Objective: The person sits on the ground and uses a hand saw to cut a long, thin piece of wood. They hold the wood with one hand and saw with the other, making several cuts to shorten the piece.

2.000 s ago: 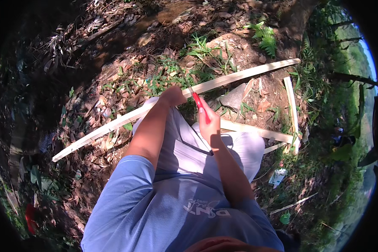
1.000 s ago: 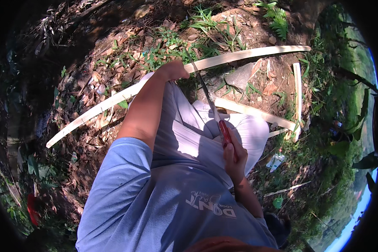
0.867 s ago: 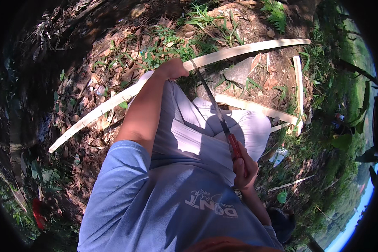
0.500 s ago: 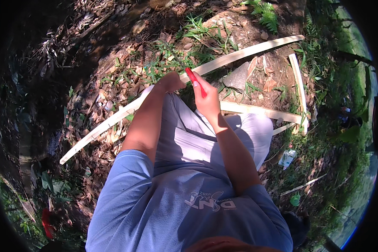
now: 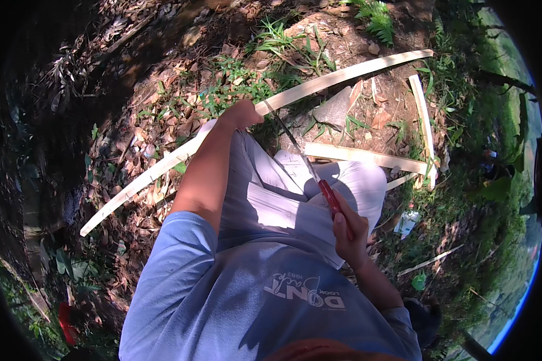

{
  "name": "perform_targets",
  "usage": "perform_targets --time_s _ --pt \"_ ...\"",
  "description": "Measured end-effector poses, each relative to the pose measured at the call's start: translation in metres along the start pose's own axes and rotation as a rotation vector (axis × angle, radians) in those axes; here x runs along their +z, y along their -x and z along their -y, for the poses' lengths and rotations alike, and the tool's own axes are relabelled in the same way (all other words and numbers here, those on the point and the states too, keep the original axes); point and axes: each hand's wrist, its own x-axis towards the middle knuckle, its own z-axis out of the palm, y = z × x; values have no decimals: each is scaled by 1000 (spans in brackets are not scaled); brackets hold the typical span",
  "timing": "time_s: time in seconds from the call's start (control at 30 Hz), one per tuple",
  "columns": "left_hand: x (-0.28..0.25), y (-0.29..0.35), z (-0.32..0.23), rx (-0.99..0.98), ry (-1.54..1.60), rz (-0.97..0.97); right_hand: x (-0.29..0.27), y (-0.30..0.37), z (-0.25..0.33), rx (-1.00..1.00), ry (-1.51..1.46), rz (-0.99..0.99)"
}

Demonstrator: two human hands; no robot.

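Observation:
A long pale wooden strip crosses in front of me from lower left to upper right, over my lap. My left hand is closed around it near its middle. In my right hand, close to my right thigh, is the red handle of a hand saw. Its slim dark blade slants up to the left, and the tip end meets the strip just right of my left hand. The blade's teeth are too small to make out.
Two shorter wooden pieces lie to the right: a board beside my knee and an upright-looking strip meeting its end. A grey stone sits beyond the board. Leaf litter and grass cover the ground, with a white packet at right.
My right hand has drawn the saw back toward me and to the right, baring most of its blade. My left hand and the strip stay nearly where they were.

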Motion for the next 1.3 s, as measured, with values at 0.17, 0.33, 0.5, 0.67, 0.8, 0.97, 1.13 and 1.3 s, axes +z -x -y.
perform_targets --time_s 0.17,0.33,0.5,0.67,0.8,0.97,1.13,1.3 --pt "13 0 -4 207 -171 -203 96 -157 -45 -122 -177 -95" --pt "2 1 19 87 -51 -100 151 -191 -58 -268 -218 -176" --pt "4 -3 15 129 -65 -134 92 -91 -81 -52 -174 -81" --pt "2 6 -1 65 19 -81 12 15 -17 41 -115 -51" --pt "6 -2 7 126 -71 -132 16 -17 -17 25 -102 -28" --pt "2 7 -1 122 -81 -102 106 -139 -52 -17 -237 -74" --pt "-3 6 8 32 -122 -112 135 -182 -36 -150 -208 -115" --pt "37 30 -17 148 -318 -577 120 -180 -54 -25 -276 -130"
